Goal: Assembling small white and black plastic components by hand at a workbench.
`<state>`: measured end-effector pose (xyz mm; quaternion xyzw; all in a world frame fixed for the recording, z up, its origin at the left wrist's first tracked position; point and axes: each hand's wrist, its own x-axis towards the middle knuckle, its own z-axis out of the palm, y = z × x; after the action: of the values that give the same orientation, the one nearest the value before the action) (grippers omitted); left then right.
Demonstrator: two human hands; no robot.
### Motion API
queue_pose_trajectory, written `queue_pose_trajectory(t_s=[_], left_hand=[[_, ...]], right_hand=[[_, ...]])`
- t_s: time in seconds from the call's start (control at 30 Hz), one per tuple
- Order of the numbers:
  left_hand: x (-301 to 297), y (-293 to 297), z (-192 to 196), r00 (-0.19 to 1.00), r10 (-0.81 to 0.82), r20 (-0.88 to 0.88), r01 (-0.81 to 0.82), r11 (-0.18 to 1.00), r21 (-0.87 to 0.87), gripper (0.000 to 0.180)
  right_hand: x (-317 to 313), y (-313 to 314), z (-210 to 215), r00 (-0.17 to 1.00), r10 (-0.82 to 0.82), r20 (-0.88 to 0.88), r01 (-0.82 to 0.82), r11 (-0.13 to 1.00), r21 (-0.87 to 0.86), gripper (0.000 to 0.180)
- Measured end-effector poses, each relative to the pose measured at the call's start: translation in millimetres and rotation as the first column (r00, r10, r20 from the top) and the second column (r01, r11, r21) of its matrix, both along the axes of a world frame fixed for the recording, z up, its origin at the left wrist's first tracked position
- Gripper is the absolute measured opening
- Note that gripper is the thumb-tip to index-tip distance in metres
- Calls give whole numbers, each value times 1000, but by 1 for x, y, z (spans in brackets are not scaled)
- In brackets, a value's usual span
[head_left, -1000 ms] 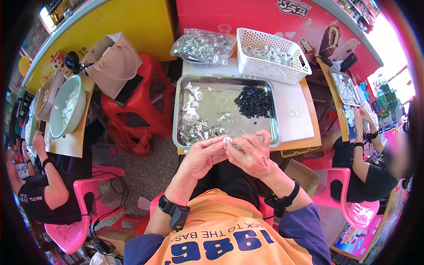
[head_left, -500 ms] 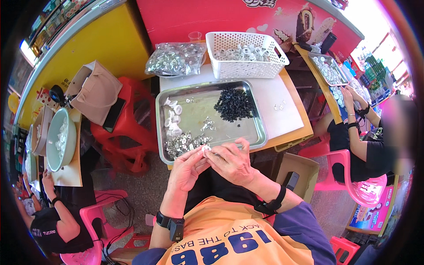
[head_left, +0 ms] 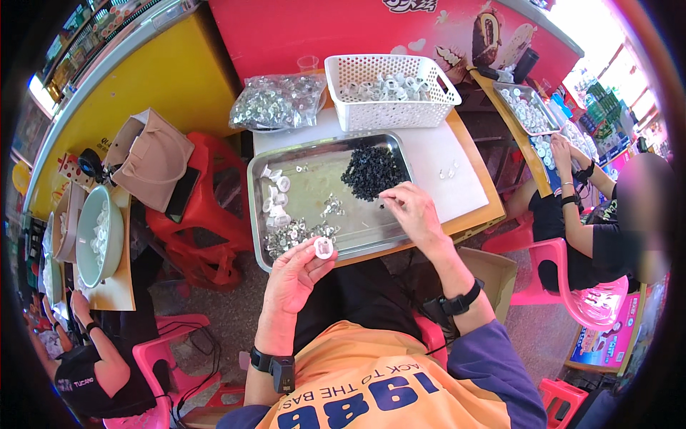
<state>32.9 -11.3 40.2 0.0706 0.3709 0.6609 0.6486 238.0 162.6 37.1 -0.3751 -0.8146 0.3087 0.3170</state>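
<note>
A clear plastic bag of small metallic parts (head_left: 277,101) lies beside the white basket, under a red banner with ice-cream pictures (head_left: 400,28).

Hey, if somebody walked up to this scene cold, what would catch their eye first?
Probably the metal tray at the centre of the table, with a heap of small black parts near its back right corner and white and silvery bits along its left side. Just in front of it, the left hand pinches a small white round cap, while the right hand reaches over the tray beside the black heap. Behind stands a white basket.
</note>
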Motion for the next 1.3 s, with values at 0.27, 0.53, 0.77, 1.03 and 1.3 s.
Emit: queue_pose_trajectory(t_s=[0.27, 0.53, 0.77, 1.03, 1.3], left_hand=[[-4, -1, 2, 997, -11, 76, 10, 1000, 10, 28], [-8, 0, 7, 994, -25, 102, 23, 999, 26, 29], [-13, 7, 21, 977, -106, 183, 92, 992, 87, 28], [-4, 2, 18, 968, -143, 207, 122, 986, 112, 29], [-1, 0, 21, 963, -196, 186, 178, 978, 109, 24]], right_hand=[[1, 18, -28, 921, 83, 379, -200, 938, 282, 12], [-5, -21, 19, 823, -96, -559, -356, 681, -640, 10], [-8, -58, 47, 405, -365, -838, -828, 241, -506, 11], [-15, -65, 40, 457, -471, -754, -845, 35, -534, 17], [-17, -70, 35, 493, -475, -729, -805, 69, -589, 14]])
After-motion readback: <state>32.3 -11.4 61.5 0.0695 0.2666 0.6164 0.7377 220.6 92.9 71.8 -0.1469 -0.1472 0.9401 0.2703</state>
